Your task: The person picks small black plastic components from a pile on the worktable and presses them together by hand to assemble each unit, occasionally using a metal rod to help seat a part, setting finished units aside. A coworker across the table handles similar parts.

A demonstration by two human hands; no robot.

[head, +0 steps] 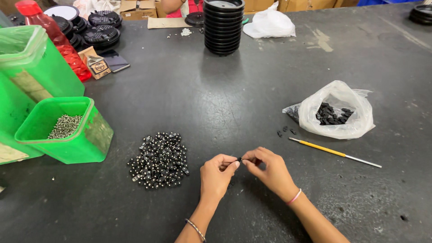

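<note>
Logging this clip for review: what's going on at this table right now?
A person's left hand and right hand pinch one tiny black part between their fingertips above a dark worktable. A pile of small black-and-silver parts lies just left of them, a green bin of small screws further left, and a plastic bag of black pieces with a yellow-handled tool to the right.

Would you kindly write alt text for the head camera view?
Left hand and right hand pinch a tiny black part between their fingertips above a dark table, beside a pile of black pieces, a green bin of screws and a plastic bag.
</note>
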